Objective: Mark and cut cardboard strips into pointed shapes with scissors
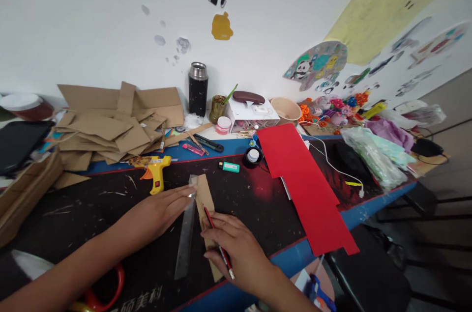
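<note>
A narrow cardboard strip lies on the black mat, with a clear ruler along its left side. The fingertips of my left hand are together on the upper end of the ruler. My right hand rests over the lower part of the strip, its fingers around a red pencil that slants across the cardboard. Part of the strip is hidden under that hand.
A yellow glue gun and a green lighter lie beyond my hands. Red board spans the right side. Cardboard scraps fill the back left. Scissors lie under my left forearm. A black flask stands by the wall.
</note>
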A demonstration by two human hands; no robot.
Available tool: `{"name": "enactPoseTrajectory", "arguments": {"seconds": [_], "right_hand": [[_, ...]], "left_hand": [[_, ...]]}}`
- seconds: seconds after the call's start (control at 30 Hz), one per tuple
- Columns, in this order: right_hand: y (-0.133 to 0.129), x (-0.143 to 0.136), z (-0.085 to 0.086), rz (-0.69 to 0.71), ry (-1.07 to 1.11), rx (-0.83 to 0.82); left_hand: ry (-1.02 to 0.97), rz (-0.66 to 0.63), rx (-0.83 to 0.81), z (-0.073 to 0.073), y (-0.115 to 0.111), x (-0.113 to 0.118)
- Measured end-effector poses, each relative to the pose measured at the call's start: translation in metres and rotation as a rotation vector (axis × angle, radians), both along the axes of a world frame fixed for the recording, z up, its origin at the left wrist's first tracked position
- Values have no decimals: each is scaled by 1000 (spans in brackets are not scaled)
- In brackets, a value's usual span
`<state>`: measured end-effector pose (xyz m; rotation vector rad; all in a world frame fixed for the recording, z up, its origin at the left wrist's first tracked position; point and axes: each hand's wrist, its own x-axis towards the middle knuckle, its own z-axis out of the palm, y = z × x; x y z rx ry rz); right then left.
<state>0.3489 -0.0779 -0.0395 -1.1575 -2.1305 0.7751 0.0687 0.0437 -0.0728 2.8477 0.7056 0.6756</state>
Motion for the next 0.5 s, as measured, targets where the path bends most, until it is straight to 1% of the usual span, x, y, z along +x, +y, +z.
{"name": "enactPoseTrajectory", "arguments": {"seconds": [0.2, 0.3, 0.4, 0.5], "right_hand": [[1, -1, -2, -3, 5, 4], [8, -2, 1, -26, 91, 1], [18, -5, 6, -107, 204, -5], [30, -12, 10, -203, 272, -13]], "left_hand": [[17, -7, 53, -6, 5, -6], [-1, 1, 56, -5, 5, -6], [-40, 9, 67, -1, 3, -3], [-78, 1, 65, 2, 1, -1]]}}
